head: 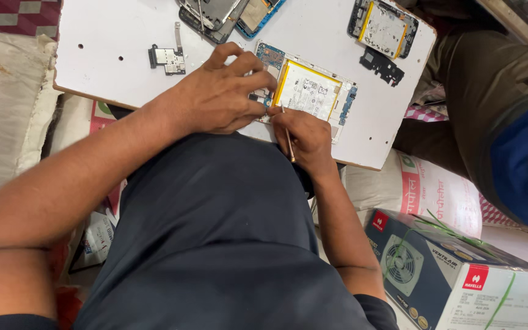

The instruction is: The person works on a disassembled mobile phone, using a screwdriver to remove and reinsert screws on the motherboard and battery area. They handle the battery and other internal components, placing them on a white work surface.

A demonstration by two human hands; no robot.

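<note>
An opened phone (310, 91) with a white battery edged in yellow lies on a white board (111, 36) across my lap. My left hand (221, 95) presses down on the phone's left end, over its blue circuit part. My right hand (305, 139) grips a thin metal tool (288, 135), whose tip rests at the battery's lower left corner.
A small loose circuit piece (167, 58) lies left on the board, several dismantled phones (230, 15) at the top, another opened phone (383, 27) and a black part (382, 65) to the right. A boxed fan (459, 275) stands lower right. Another person's leg (496, 104) is at right.
</note>
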